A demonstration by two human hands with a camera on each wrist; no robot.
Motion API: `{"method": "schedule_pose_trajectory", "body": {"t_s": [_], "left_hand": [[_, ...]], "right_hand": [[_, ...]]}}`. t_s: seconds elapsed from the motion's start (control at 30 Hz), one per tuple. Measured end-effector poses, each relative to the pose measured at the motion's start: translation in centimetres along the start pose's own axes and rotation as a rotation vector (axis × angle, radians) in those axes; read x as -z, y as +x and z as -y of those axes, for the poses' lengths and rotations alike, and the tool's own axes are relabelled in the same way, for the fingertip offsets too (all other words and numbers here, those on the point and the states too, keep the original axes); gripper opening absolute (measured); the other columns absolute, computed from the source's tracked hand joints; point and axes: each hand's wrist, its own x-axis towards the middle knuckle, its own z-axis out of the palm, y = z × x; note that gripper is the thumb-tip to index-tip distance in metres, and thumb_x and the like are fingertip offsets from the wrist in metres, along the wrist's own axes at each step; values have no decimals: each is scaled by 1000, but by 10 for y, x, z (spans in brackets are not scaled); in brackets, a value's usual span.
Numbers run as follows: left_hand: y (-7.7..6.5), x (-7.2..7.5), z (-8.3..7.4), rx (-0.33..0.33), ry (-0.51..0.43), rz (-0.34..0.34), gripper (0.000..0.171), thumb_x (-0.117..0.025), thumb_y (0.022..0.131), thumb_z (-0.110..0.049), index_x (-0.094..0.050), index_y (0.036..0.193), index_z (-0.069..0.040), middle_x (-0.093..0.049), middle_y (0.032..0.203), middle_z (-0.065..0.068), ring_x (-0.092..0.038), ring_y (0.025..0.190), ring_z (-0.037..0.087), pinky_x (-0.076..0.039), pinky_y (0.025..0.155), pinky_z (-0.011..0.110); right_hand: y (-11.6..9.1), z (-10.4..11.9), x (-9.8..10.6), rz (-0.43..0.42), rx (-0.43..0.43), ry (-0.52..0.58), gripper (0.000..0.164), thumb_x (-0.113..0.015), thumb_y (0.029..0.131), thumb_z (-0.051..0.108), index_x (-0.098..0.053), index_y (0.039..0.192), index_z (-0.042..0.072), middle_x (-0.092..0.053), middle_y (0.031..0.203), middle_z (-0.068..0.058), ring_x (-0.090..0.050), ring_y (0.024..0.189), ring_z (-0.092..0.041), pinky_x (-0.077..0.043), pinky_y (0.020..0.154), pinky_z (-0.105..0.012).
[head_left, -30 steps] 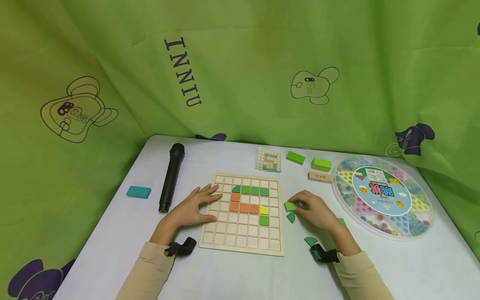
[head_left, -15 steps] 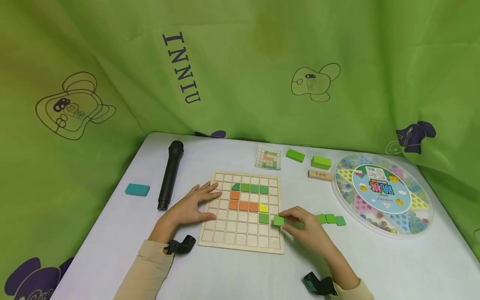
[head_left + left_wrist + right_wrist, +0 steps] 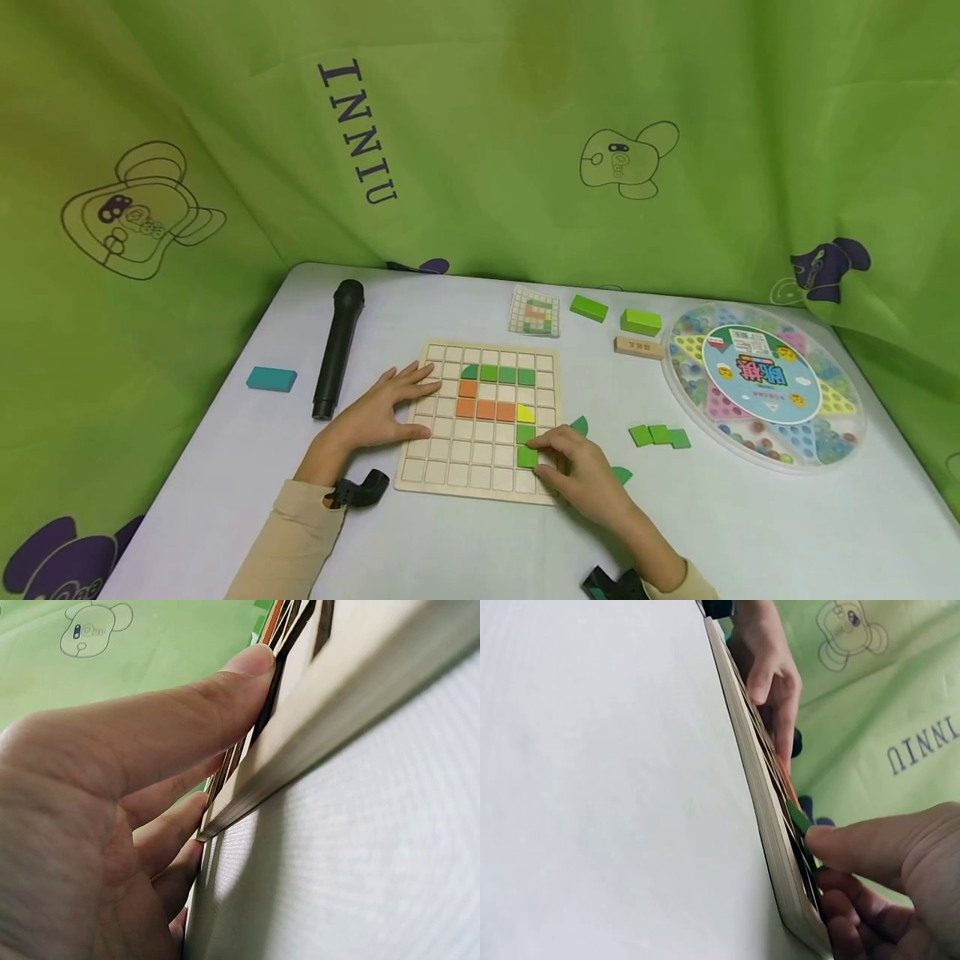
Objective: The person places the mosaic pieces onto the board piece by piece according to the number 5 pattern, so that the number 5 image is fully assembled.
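On the white table (image 3: 450,550), the wooden grid board (image 3: 472,452) is lying before you. Your left hand (image 3: 377,417) is resting on its left side, fingers spread apart. Your right hand (image 3: 587,477) is pinching a green square tile (image 3: 527,457), holding it at the board, just nearer you than another green tile (image 3: 525,434).

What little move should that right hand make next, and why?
Probably press the green tile flat into its square. The right hand has it over the board, beside another green tile, but from the right wrist it looks tilted. The left hand rests on the board's left edge.
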Motion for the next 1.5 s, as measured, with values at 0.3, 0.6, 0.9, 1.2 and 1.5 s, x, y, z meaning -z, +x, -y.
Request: {"method": "schedule_pose_trajectory", "body": {"t_s": [0.3,0.6,0.9,1.2,1.5], "left_hand": [[0,1,0,-6,-9,-11,75,-78,75,-38,-49,139,-13,-30,154,8,-18,145,31,-7,118,54],[0,-2,1,-8,-19,-8,75,-78,75,-39,-49,139,-13,-30,154,8,-18,145,32,-7,117,56],[1,-1,1,0,-3,-1,75,-77,76,-39,-49,140,-13,-29,155,7,-18,146,31,-7,118,55],[0,0,1,-1,-5,-7,75,-78,75,-39,-49,140,-14,-29,155,6,-18,146,30,-7,118,54],[0,-1,2,-9,4,-5,75,-77,75,-41,-49,139,-13,-30,155,7,-18,145,31,-8,117,55]], "right_hand": [[1,1,-2,6,9,-22,30,-76,79,13,-69,108,16,-59,105,10,-52,84,-7,-46,68,-18],[1,-15,30,-73,-20,-45,35,-76,78,8,-67,113,11,-64,108,1,-60,89,-15,-54,76,-27],[5,-37,47,-39,-52,-164,36,-69,82,0,-64,118,7,-60,120,-10,-54,115,-32,-47,93,-51],[4,-42,41,-76,-26,-250,23,-72,80,1,-70,100,13,-60,102,0,-55,98,-22,-48,81,-42],[2,-44,41,-107,-21,-260,21,-74,80,5,-70,99,12,-63,101,1,-57,99,-20,-50,83,-42]]}}
